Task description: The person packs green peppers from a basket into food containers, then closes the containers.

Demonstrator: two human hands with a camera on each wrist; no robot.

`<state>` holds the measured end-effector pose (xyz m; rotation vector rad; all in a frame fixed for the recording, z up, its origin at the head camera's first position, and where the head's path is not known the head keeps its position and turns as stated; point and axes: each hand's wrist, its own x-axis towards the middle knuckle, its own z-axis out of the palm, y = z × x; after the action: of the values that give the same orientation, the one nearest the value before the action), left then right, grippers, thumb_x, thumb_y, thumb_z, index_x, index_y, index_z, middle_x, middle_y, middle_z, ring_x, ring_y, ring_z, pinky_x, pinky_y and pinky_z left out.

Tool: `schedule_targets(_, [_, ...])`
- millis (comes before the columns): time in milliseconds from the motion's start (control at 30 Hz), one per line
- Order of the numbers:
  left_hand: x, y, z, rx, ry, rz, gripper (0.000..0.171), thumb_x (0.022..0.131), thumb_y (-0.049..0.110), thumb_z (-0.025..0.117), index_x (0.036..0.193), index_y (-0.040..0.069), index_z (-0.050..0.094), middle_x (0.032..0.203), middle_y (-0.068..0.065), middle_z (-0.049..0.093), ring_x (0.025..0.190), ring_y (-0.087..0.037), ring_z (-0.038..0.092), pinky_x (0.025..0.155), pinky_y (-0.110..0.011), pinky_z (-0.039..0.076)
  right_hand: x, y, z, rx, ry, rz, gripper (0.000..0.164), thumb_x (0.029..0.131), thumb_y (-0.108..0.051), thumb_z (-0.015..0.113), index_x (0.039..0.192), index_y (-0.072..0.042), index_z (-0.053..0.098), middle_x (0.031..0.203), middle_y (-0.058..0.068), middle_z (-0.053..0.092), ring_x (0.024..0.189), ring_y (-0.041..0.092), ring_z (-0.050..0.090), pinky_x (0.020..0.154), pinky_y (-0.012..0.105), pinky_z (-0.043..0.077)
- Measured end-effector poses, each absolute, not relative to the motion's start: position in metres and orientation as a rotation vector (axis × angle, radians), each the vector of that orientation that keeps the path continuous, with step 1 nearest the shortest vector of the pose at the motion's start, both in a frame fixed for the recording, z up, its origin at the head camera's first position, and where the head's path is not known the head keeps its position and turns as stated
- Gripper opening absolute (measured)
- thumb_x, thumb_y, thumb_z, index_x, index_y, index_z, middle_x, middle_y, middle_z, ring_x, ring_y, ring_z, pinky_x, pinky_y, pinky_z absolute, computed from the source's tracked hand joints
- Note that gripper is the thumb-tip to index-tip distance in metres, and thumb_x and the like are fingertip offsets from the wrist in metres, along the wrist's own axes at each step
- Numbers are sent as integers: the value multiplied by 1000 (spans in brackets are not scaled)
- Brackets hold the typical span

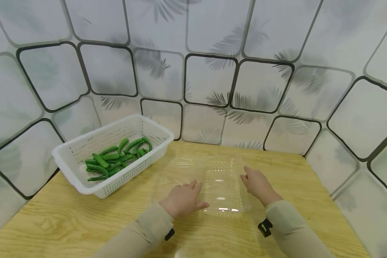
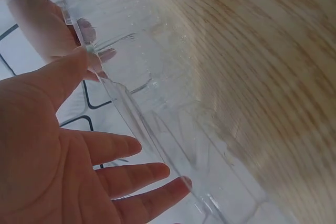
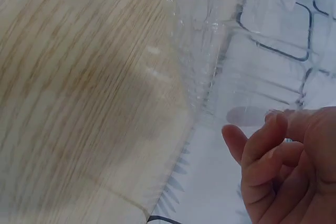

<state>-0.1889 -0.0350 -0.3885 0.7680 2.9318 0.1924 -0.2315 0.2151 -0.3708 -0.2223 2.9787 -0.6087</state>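
A clear plastic clamshell container [image 1: 220, 182] lies opened out on the wooden table, its two halves side by side. My left hand [image 1: 184, 199] reaches over the middle of it, near the fold. In the left wrist view that hand's thumb touches the plastic rim, and its other fingers [image 2: 131, 177] are spread and nearly straight along the edge. At the right rim my right hand [image 1: 258, 184] pinches the container's edge. The right wrist view shows one digit through the clear wall and curled fingers [image 3: 268, 150] on the near side.
A white perforated basket [image 1: 138, 172] stands at the left with several green chili peppers [image 1: 98, 161] inside. Behind the wooden table [image 1: 84, 225] hangs a patterned curtain [image 1: 209, 79], also close along both sides. A dark wrist strap [image 1: 265, 228] shows under the right sleeve.
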Motion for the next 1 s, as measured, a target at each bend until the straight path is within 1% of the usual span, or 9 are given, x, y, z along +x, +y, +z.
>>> schedule_targets(100, [-188, -35, -388, 785, 2941, 197, 74, 90, 57, 47, 141, 4, 39, 139, -18, 43, 118, -34, 50, 92, -46, 44, -231, 216, -372, -220, 2946, -614, 50, 99, -12, 44, 137, 16, 28, 67, 6, 52, 50, 13, 51, 56, 32, 43])
schedule_targets(167, [-188, -36, -387, 789, 2937, 197, 74, 90, 57, 47, 141, 4, 39, 139, -17, 42, 118, -34, 50, 92, -46, 44, -231, 217, -374, -236, 2938, -609, 49, 99, -10, 44, 136, 17, 28, 70, 6, 54, 50, 13, 51, 57, 31, 44])
schedule_targets(300, [-186, -37, -386, 792, 2929, 196, 73, 90, 56, 48, 141, 5, 39, 140, -17, 42, 117, -34, 51, 91, -46, 45, -232, 218, -381, -225, 2893, -625, 52, 98, -9, 46, 138, 17, 24, 77, 9, 60, 51, 14, 52, 54, 30, 44])
schedule_targets(367, [-186, -37, -386, 792, 2925, 196, 72, 90, 56, 48, 141, 6, 39, 141, -17, 41, 116, -34, 52, 90, -46, 45, -233, 219, -385, -213, 2877, -630, 54, 98, -9, 45, 139, 16, 21, 74, 9, 60, 50, 14, 52, 52, 30, 43])
schedule_targets(533, [-185, -38, -387, 799, 2919, 175, 72, 91, 56, 46, 143, 7, 37, 142, -16, 40, 115, -34, 52, 91, -47, 45, -234, 220, -396, -246, 2917, -564, 56, 98, -8, 45, 139, 17, 17, 55, 5, 51, 44, 13, 46, 45, 28, 38])
schedule_targets(633, [-185, -40, -388, 803, 2910, 180, 71, 91, 56, 46, 143, 8, 36, 143, -15, 39, 116, -34, 52, 91, -48, 44, -234, 219, -401, -294, 2983, -480, 54, 96, -6, 44, 137, 20, 19, 50, 3, 46, 39, 11, 37, 41, 25, 32])
schedule_targets(767, [-185, -47, -387, 783, 2891, 207, 71, 91, 57, 45, 144, 10, 36, 144, -15, 37, 115, -35, 52, 93, -49, 42, -234, 219, -405, -342, 3038, -406, 53, 94, -4, 44, 134, 23, 21, 47, 2, 40, 39, 9, 27, 40, 23, 25])
schedule_targets(900, [-186, -64, -381, 790, 2929, 236, 70, 92, 56, 44, 143, 10, 37, 143, -16, 37, 111, -36, 54, 90, -51, 44, -234, 217, -404, -375, 3055, -361, 53, 93, -2, 45, 132, 25, 22, 46, 0, 37, 40, 9, 24, 41, 23, 22])
schedule_targets(1000, [-186, -86, -372, 839, 3003, 305, 67, 93, 52, 47, 140, 6, 40, 140, -19, 41, 108, -37, 56, 86, -50, 46, -234, 216, -403, -384, 3062, -356, 52, 93, -2, 45, 132, 25, 23, 46, 0, 36, 40, 8, 23, 42, 23, 21])
